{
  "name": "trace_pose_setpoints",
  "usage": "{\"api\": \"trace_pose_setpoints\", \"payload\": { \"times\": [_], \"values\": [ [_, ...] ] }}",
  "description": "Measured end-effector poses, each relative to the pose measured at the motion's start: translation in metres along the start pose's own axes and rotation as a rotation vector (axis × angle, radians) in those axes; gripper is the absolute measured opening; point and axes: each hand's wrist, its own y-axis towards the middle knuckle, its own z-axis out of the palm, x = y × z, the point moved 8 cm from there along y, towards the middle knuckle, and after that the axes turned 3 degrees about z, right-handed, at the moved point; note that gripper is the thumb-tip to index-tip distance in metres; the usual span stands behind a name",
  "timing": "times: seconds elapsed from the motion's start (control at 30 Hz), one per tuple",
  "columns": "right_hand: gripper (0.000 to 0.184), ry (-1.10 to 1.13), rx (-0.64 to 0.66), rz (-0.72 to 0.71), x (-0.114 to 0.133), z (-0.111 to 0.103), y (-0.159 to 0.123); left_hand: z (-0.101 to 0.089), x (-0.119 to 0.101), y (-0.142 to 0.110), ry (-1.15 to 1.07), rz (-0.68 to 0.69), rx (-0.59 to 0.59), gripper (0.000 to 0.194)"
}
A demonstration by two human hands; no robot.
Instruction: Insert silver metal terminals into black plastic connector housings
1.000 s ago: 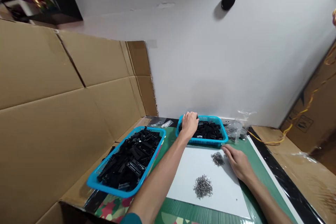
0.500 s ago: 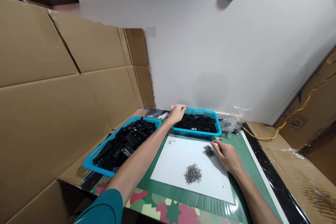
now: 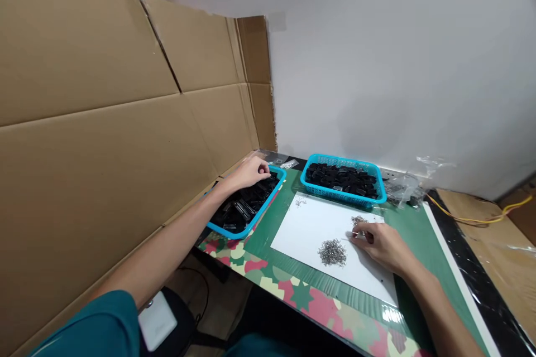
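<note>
My left hand (image 3: 250, 170) reaches over the far end of the left blue basket (image 3: 234, 230), which is full of long black plastic parts; its fingers are curled down among them, and what they hold is hidden. My right hand (image 3: 379, 241) rests on the white sheet (image 3: 310, 228), fingertips pinched beside a small heap of tiny metal pieces (image 3: 359, 221). A larger heap of metal pieces (image 3: 332, 251) lies just left of that hand. A second blue basket (image 3: 344, 194) with small black parts stands behind the sheet.
A tall cardboard wall (image 3: 104, 122) closes off the left side. A green mat (image 3: 402, 223) covers the table, with a camouflage-patterned front edge (image 3: 301, 295). Crumpled clear plastic bags (image 3: 404, 187) lie at the back right, near a yellow cable (image 3: 481, 217). A white wall stands behind.
My left hand moved from the rear basket across to the left basket of long black parts. My right hand stayed by the small metal heap. The camera swung left and down.
</note>
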Motion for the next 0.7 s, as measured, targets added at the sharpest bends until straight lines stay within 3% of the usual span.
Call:
{"api": "trace_pose_setpoints", "payload": {
  "times": [0.2,0.43,0.57,0.7],
  "values": [
    [0.034,0.112,-0.008,0.008,-0.005,-0.002,0.002,0.013,-0.004,-0.032,-0.004,0.111,0.102,0.033],
    [0.035,0.18,-0.04,0.02,-0.012,-0.003,0.004,0.012,-0.005,-0.034,-0.017,0.197,0.111,0.035],
    [0.026,0.162,-0.063,0.047,-0.003,-0.002,0.006,-0.008,-0.006,-0.028,0.009,0.203,-0.047,0.035],
    [0.015,0.073,-0.053,0.114,0.008,-0.003,0.008,-0.052,-0.011,-0.019,-0.086,0.193,-0.384,0.036]
  ]
}}
